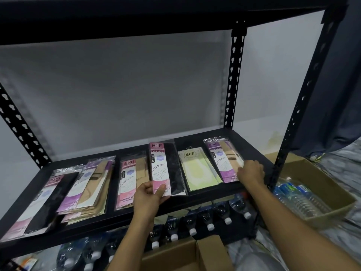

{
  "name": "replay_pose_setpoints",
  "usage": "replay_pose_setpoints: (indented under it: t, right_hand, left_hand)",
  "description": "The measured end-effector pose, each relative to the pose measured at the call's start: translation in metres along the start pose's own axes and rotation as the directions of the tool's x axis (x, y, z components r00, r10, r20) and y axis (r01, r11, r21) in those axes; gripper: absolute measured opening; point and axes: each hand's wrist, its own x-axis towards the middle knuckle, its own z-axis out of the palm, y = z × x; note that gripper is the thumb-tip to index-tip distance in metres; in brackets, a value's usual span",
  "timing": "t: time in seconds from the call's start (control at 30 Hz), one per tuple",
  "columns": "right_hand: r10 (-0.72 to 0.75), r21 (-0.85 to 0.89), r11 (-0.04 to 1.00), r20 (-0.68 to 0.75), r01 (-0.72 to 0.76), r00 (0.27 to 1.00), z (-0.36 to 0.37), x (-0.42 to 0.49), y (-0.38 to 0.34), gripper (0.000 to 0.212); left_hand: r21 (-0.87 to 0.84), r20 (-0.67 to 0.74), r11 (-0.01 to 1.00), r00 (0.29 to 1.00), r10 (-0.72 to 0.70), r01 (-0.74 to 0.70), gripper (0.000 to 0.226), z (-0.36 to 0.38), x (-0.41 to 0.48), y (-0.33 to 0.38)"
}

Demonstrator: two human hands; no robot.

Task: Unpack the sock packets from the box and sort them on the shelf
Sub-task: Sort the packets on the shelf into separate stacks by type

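The black stocking packet [166,169] lies lengthwise mid-shelf on the black metal shelf [205,201]. Its pink-and-white card reads "ENE", "STOCKING", "45" and "Variety Color". The left hand [149,196] pinches its near end, thumb on top over the pink strip and fingers beneath.

Just right of that packet is a pale yellow-green packet [197,169] with a round "ENE" badge. Further right is a purple-carded beige packet [224,163], which the right hand [251,173] holds by its near right corner, fingers curled on it.

Just left of the black packet a pink "ENE" packet of beige stockings [130,182] shows "COMFORTABLE". Further left come a loose stack of purple-and-beige packets [93,186] and another black "ENE" packet [48,202].

Below it are capped water bottles [211,218] and an open cardboard box [185,255]. Far right a second box [332,184] holds bottles.
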Motion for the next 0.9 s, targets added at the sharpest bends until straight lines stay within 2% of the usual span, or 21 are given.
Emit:
replay_pose_setpoints:
  t: [0.27, 0.37, 0.43, 0.53, 0.63, 0.7, 0.77, 0.9]
  right_hand:
    - [-0.033, -0.016, 0.999, -0.008, 0.033, 0.999, 0.002, 0.002, 0.004, 0.028]
    - [-0.031, -0.012, 0.999, -0.002, 0.031, 1.000, 0.002, 0.003, 0.004, 0.027]
    - [-0.035, -0.007, 0.999, -0.003, 0.035, 0.999, 0.003, 0.005, 0.005, 0.027]
    - [-0.037, -0.003, 0.999, -0.003, 0.037, 0.999, 0.004, 0.005, 0.006, 0.027]
    - [-0.037, -0.009, 0.999, 0.003, 0.037, 0.999, 0.004, 0.006, 0.006, 0.027]
    - [-0.032, -0.017, 0.999, 0.001, 0.032, 0.999, 0.005, 0.006, 0.007, 0.027]
    - [-0.020, -0.030, 0.999, -0.006, 0.020, 1.000, 0.006, 0.006, 0.007, 0.026]
    - [-0.014, -0.018, 1.000, -0.006, 0.014, 1.000, 0.005, 0.004, 0.005, 0.026]
  left_hand:
    - [0.051, -0.081, 0.998, 0.996, -0.035, 0.039, 0.027, 0.022, 0.020, 0.007]
    - [0.175, -0.118, 0.984, 0.993, -0.017, 0.038, 0.027, 0.025, 0.022, 0.011]
    - [0.334, -0.135, 0.942, 0.988, 0.074, -0.025, 0.027, 0.026, 0.019, 0.013]
    - [0.638, -0.085, 0.760, 0.970, 0.229, -0.124, 0.034, 0.025, 0.015, 0.013]
    - [0.872, -0.036, 0.476, 0.952, 0.304, -0.119, 0.043, 0.020, 0.011, 0.014]
    - [0.943, -0.006, 0.315, 0.944, 0.331, -0.104, 0.047, 0.019, 0.007, 0.015]
    - [0.956, 0.036, 0.262, 0.940, 0.338, -0.131, 0.046, 0.019, 0.003, 0.013]
    - [0.949, 0.091, 0.258, 0.941, 0.326, -0.181, 0.035, 0.018, 0.003, 0.014]
